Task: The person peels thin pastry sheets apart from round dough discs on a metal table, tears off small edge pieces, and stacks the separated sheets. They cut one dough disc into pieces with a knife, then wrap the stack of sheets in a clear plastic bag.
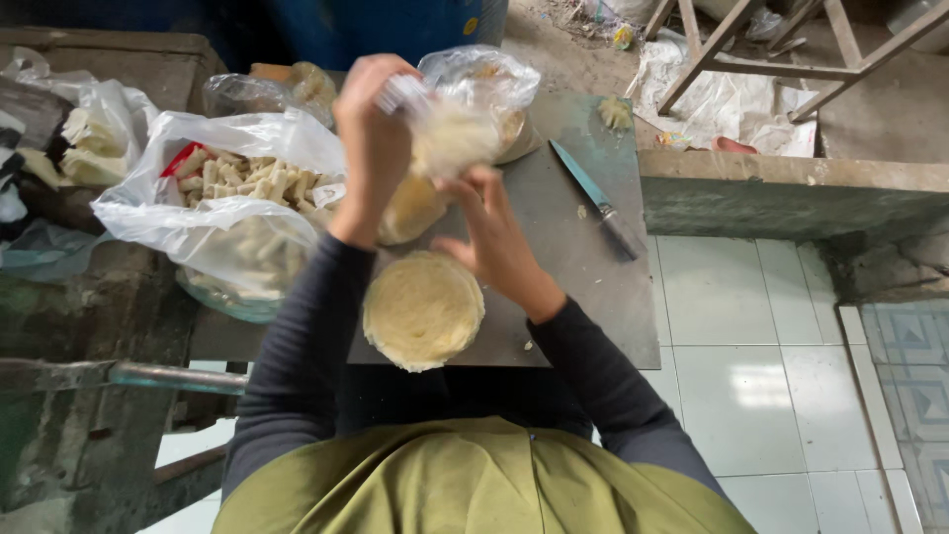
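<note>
Containers first. The clear plastic bag (pixel 474 99) you hold up over the grey board (pixel 573 247) contains a pale, shredded-looking mass; its upper part is crumpled and puffed. To your left, a white plastic bag (pixel 213 193) lies open, filled with short pale cylindrical pieces (pixel 242 178); it sits over a bowl whose rim is only partly visible. Further left, another bag (pixel 94 133) holds pale chunks. On the board nearest your body: a stack of round, pale yellow sheets (pixel 423 309). A second, similar round piece (pixel 410 208) lies just beyond it, partly hidden by your arms.

Hands. Your left hand (pixel 374 138) is raised, wrist bent, fingers closed in a grip on the clear bag's left side and neck. Your right hand (pixel 494 237) reaches up from below, fingertips touching the bag's underside; whether they pinch the plastic or only press it cannot be told. Both forearms, in dark sleeves, angle up from the green apron (pixel 474 485).

A knife (pixel 598 203) lies on the board to your right, well apart from both hands.
</note>
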